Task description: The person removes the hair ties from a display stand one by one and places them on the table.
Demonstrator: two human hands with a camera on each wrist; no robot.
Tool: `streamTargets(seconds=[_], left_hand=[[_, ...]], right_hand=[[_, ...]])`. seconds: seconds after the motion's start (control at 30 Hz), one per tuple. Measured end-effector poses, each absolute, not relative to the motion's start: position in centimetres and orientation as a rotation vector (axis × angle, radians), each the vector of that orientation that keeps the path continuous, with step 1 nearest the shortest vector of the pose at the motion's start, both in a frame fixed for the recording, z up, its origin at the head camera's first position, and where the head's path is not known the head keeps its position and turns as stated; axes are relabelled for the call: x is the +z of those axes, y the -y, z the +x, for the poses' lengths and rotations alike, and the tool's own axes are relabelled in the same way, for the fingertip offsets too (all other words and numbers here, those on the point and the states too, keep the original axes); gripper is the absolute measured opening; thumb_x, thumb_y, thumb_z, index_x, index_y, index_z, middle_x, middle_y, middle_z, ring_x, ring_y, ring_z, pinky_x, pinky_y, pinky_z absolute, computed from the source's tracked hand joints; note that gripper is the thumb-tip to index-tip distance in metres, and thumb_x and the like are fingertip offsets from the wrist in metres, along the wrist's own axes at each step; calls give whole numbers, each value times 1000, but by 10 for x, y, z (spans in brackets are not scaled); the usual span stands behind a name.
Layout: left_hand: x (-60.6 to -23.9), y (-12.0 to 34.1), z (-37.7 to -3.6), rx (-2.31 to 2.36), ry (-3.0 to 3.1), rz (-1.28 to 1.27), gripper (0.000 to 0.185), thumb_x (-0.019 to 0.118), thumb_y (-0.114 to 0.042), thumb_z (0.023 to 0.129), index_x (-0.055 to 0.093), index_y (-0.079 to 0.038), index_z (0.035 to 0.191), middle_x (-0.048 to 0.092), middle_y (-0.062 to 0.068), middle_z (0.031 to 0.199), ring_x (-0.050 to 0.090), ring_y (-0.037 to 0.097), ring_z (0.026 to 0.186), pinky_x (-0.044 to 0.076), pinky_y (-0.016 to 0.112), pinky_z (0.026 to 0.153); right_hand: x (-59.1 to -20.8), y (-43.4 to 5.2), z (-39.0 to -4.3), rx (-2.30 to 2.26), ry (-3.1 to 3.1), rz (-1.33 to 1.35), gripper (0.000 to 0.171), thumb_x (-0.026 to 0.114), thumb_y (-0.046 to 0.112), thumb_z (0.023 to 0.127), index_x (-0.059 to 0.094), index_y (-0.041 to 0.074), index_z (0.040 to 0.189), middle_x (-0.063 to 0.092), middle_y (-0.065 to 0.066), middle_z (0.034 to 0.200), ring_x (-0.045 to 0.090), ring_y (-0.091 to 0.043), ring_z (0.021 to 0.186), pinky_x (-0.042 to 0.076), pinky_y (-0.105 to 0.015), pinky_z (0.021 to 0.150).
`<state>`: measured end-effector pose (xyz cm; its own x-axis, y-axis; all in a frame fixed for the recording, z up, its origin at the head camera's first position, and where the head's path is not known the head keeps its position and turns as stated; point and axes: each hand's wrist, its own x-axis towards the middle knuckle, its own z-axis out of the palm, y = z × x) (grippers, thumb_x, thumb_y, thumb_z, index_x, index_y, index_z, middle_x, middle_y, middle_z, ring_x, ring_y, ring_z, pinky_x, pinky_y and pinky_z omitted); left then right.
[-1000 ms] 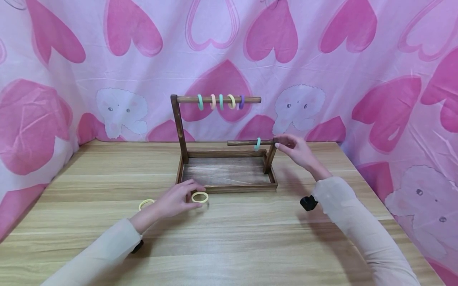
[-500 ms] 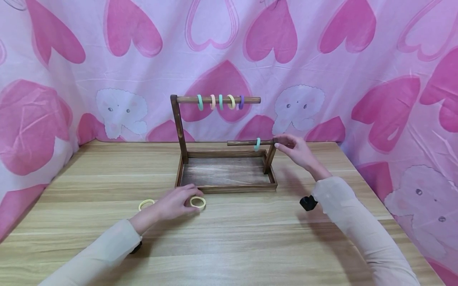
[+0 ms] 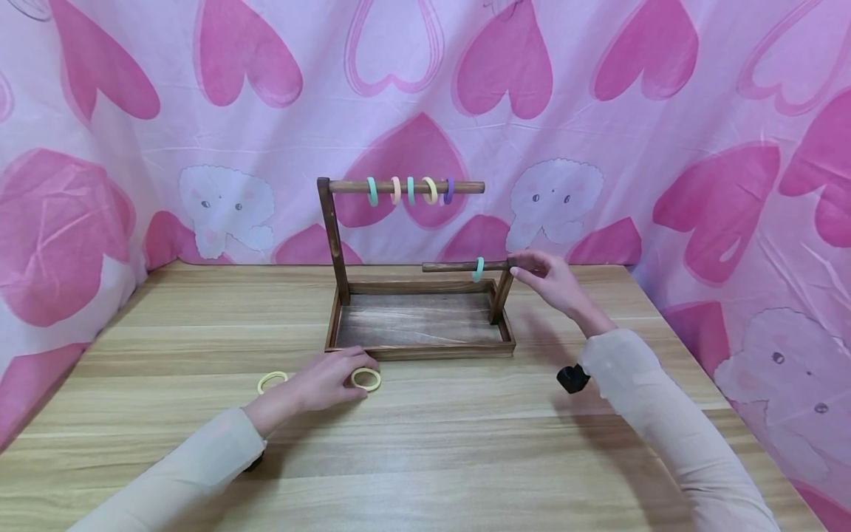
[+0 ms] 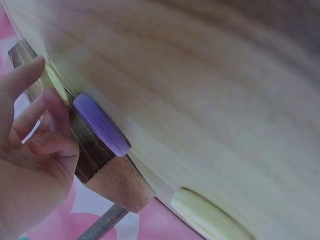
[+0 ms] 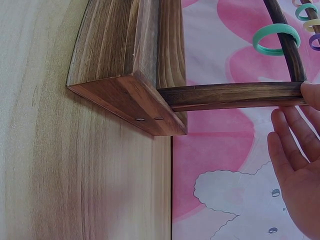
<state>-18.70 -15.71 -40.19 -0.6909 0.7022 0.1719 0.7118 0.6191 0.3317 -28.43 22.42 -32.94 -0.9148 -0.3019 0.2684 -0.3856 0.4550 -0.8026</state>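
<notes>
Yellow hair tie (image 3: 366,379), a plain soft loop lying flat on the wooden table (image 3: 425,443), sits right at the fingertips of the left hand (image 3: 319,380). The fingers curl down around its near side and the thumb comes in from the far edge, so it looks pinched, though it's not lifted off the wood at all. In the left wrist view those fingers (image 4: 47,145) are clearly bent inward.

Just behind that wrist lies a second pale yellow tie (image 3: 272,380), loose on the table, and the wrist view also catches a purple tie (image 4: 101,125) right beside the fingers.

Directly beyond the fingertips is the wooden rack (image 3: 419,347), its tray edge close to the yellow loop. The right hand (image 3: 548,279) is over at the rack's right end, thumb and fingers lightly pinching the tip of the lower rod (image 3: 459,265); in the right wrist view the rest of the fingers (image 5: 287,145) stay fairly straight below it. One teal tie (image 3: 478,268) hangs on that rod just left of those fingertips. Up on the top rod (image 3: 405,186), well above both hands, five more ties hang in a row. Pink heart cloth (image 3: 598,133) behind everything.
</notes>
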Motion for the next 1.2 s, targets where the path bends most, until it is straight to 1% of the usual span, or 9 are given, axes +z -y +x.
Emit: streamTargets(seconds=[0.2, 0.27, 0.37, 0.43, 0.53, 0.7, 0.87, 1.0, 1.2], left_hand=[[-402, 156, -186, -557, 2805, -1212, 39, 70, -23, 74, 59, -10, 109, 55, -1, 105, 53, 12, 80, 44, 34, 72], [-402, 156, -186, -546, 2809, -1209, 40, 71, -23, 73, 58, -11, 110, 55, -1, 105, 54, 13, 82, 44, 34, 72], [-403, 156, -186, -544, 2810, -1214, 41, 71, -24, 73, 58, -11, 110, 55, -1, 105, 53, 13, 83, 44, 34, 71], [-403, 156, -186, -548, 2809, -1217, 41, 71, -24, 73, 58, -11, 110, 54, -1, 105, 53, 12, 82, 44, 34, 71], [-402, 155, -186, -569, 2804, -1219, 41, 71, -25, 73, 58, -11, 109, 54, -1, 104, 52, 11, 76, 43, 32, 69], [-400, 151, -185, -615, 2792, -1208, 41, 69, -29, 75, 58, -12, 111, 55, -3, 101, 49, 7, 66, 44, 28, 65], [-394, 143, -185, -661, 2786, -1156, 38, 65, -31, 79, 59, -15, 113, 55, -6, 98, 50, 5, 65, 43, 25, 60], [-389, 136, -187, -722, 2749, -1140, 37, 65, -29, 80, 59, -14, 113, 56, -5, 99, 53, 5, 68, 43, 24, 58], [-382, 126, -195, -808, 2667, -1186, 35, 64, -25, 81, 58, -13, 113, 57, -2, 95, 51, 7, 68, 40, 22, 54]], right_hand=[[-327, -223, -282, 1470, 2606, 624, 37, 57, 21, 87, 53, 0, 118, 57, -14, 108, 54, -21, 94, 44, -30, 78], [-332, -226, -287, 1461, 2603, 629, 38, 57, 25, 87, 54, 3, 118, 58, -12, 108, 54, -19, 93, 44, -29, 78], [-332, -226, -287, 1457, 2601, 633, 39, 57, 25, 87, 54, 2, 118, 58, -12, 108, 54, -19, 93, 44, -29, 77], [-332, -226, -287, 1455, 2601, 635, 39, 57, 25, 87, 54, 1, 118, 58, -12, 108, 54, -19, 93, 44, -29, 77], [-332, -226, -287, 1456, 2598, 638, 40, 57, 25, 87, 53, 0, 118, 57, -12, 109, 54, -20, 94, 44, -30, 77], [-331, -226, -286, 1462, 2600, 629, 39, 57, 25, 87, 54, 2, 118, 57, -12, 109, 54, -19, 95, 44, -30, 78], [-331, -225, -287, 1475, 2586, 653, 38, 57, 21, 87, 53, 0, 118, 57, -15, 109, 54, -20, 95, 44, -28, 78], [-331, -225, -287, 1484, 2574, 666, 38, 57, 20, 87, 52, -2, 118, 57, -16, 109, 54, -20, 94, 44, -27, 77], [-333, -226, -288, 1481, 2570, 646, 37, 58, 23, 87, 54, 2, 117, 58, -13, 108, 55, -19, 94, 44, -27, 77]])
